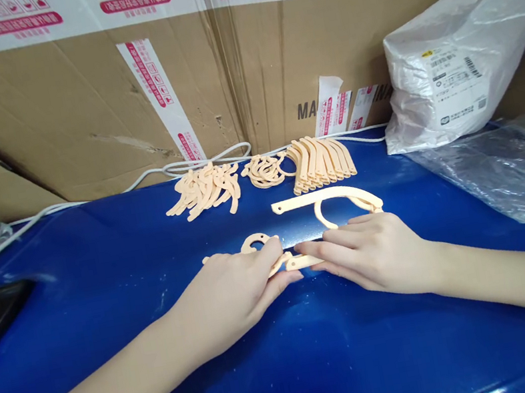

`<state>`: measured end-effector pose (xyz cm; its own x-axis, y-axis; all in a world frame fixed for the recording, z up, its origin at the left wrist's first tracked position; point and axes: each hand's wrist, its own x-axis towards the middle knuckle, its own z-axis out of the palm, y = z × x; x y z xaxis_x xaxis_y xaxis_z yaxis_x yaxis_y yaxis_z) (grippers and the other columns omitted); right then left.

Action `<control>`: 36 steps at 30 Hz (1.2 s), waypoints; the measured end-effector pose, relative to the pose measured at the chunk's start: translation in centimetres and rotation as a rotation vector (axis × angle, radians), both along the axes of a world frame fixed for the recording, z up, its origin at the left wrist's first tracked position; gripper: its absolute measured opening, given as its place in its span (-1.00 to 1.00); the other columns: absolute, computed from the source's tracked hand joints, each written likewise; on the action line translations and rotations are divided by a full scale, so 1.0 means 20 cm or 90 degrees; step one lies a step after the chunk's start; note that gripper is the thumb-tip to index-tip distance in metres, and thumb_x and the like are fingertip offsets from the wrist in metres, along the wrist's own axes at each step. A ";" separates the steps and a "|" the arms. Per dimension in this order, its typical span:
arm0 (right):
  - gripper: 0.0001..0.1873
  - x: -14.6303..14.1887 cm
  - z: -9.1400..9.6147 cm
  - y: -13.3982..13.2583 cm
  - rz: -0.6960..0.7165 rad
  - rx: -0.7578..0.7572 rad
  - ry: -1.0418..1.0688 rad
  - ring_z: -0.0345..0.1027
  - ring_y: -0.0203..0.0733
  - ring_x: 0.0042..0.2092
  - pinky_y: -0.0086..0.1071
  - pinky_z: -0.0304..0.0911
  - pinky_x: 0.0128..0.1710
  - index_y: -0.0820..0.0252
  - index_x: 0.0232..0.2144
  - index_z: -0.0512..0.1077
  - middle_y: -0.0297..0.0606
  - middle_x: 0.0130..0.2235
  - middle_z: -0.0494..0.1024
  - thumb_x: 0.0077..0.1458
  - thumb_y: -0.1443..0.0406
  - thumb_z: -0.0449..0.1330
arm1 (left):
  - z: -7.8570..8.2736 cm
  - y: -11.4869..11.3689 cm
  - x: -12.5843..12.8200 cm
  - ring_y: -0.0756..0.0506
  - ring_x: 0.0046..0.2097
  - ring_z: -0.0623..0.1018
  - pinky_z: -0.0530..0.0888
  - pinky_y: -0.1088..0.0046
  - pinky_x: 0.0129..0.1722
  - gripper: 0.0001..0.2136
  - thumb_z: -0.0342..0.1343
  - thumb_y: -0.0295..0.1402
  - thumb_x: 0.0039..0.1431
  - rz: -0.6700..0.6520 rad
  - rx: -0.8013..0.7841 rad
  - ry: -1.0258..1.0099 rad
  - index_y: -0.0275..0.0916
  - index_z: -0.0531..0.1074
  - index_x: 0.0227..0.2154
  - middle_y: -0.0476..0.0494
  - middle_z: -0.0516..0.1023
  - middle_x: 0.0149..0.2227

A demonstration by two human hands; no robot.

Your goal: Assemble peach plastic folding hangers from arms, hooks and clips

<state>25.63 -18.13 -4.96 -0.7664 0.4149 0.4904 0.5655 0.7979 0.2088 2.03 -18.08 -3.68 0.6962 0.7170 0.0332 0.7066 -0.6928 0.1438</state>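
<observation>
With bare forearms [134,365] nearest, grasping a cream ring-ended plastic piece [246,242] in the left hand [237,282] and a cream holed plastic strip [305,261] in the right hand [379,254], over the glossy blue bench [293,367] mid-surface, near a curved cream plastic bar [328,194], with heaped cream plastic parts [205,191] toward the back edge.

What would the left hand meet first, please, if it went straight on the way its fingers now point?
Probably the exposed end of the cream bar held in the right hand; depth is unclear, so the left hand may already be touching it.
</observation>
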 end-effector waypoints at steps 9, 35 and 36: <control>-0.63 -0.01 0.01 -0.02 -0.007 -0.071 -0.002 0.30 -0.30 -0.56 -0.35 0.04 -0.52 0.22 -0.38 0.44 -0.38 -0.52 0.49 0.34 0.21 -0.07 | 0.02 -0.01 0.00 -0.11 -0.59 0.45 0.11 0.48 -0.62 -0.72 -0.32 -0.13 0.39 -0.009 -0.003 0.085 -0.17 0.20 -0.19 0.02 0.42 -0.52; -0.61 -0.01 0.02 0.00 -0.015 -0.239 -0.011 0.22 -0.37 -0.58 -0.43 -0.08 -0.55 0.21 -0.41 0.35 -0.39 -0.56 0.42 0.35 0.17 -0.13 | 0.00 0.00 -0.01 0.00 -0.63 0.41 0.08 0.46 -0.66 -0.64 -0.38 -0.26 0.43 -0.135 0.301 0.066 -0.23 0.20 -0.43 0.03 0.37 -0.61; -0.61 -0.01 0.02 0.00 -0.018 -0.233 -0.009 0.21 -0.37 -0.58 -0.43 -0.08 -0.55 0.21 -0.41 0.35 -0.39 -0.57 0.41 0.35 0.17 -0.12 | 0.00 0.00 -0.01 0.00 -0.64 0.41 0.08 0.46 -0.66 -0.63 -0.38 -0.24 0.43 -0.133 0.297 0.066 -0.23 0.20 -0.43 0.04 0.36 -0.62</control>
<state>25.46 -18.18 -4.64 -0.7583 0.5816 0.2944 0.5869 0.8057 -0.0802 1.85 -18.03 -3.58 0.8394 0.4881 0.2391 0.5408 -0.7941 -0.2774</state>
